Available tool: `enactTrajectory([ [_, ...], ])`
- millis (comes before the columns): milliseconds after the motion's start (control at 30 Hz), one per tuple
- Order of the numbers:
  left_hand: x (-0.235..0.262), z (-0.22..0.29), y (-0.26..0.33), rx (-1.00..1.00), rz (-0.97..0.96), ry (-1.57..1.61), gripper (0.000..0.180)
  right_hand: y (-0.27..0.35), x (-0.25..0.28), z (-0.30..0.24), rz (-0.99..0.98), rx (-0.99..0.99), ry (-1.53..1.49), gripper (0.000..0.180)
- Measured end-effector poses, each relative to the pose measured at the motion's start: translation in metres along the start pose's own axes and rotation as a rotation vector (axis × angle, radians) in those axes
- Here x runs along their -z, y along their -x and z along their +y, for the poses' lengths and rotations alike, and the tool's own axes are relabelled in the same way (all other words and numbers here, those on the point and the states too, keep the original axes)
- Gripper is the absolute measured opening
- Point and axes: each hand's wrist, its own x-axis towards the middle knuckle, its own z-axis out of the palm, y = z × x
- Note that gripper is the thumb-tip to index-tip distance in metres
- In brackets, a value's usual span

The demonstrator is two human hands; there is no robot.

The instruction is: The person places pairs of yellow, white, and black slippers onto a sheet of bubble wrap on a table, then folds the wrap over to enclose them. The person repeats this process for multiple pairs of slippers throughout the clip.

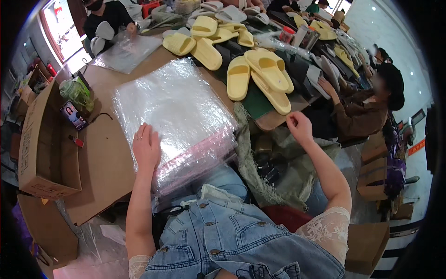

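A thick stack of clear plastic bags (172, 97) with pinkish edges lies at the front of the table, partly over my lap. My left hand (147, 148) rests flat on its left side, fingers stretched out and holding nothing. To the right, my right hand (301, 127) hangs beyond the table's edge, its fingers curled in, with nothing showing in them. Just above it is the nearest yellow slipper (281, 103), at the near end of a pile of yellow slippers (265, 65). Below my right hand hangs an open woven sack (297, 174) with dark things inside.
On the left stand a long cardboard box (35, 149), a phone (73, 115) and a green jar (76, 95). Another person's hand (329, 88) touches a grey slipper at the right. Across the table, a person in black (109, 18) holds white slippers beside more clear bags (127, 51).
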Motion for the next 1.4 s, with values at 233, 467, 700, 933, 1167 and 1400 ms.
enactTrajectory([
  [233,0.001,0.006,0.0,0.003,0.022,0.016,0.038,-0.118,-0.032,-0.032,0.228,0.209,0.046,0.023],
  [467,0.004,0.005,0.0,0.016,0.026,0.001,0.039,-0.196,-0.082,-0.082,0.016,-0.053,0.378,0.053],
  [700,0.002,0.008,0.0,0.037,-0.005,0.005,0.041,-0.192,-0.102,-0.086,0.293,0.296,0.08,0.028],
  [933,0.001,0.008,0.002,0.05,-0.003,-0.013,0.041,-0.141,-0.035,-0.215,0.385,0.541,-0.323,0.015],
  [1167,0.001,0.005,0.003,0.039,0.003,-0.001,0.04,-0.116,-0.016,-0.301,0.397,0.559,-0.583,0.015],
  [1400,0.0,0.001,0.005,0.019,0.035,-0.012,0.04,-0.107,-0.07,-0.318,0.182,0.505,-0.482,0.025],
])
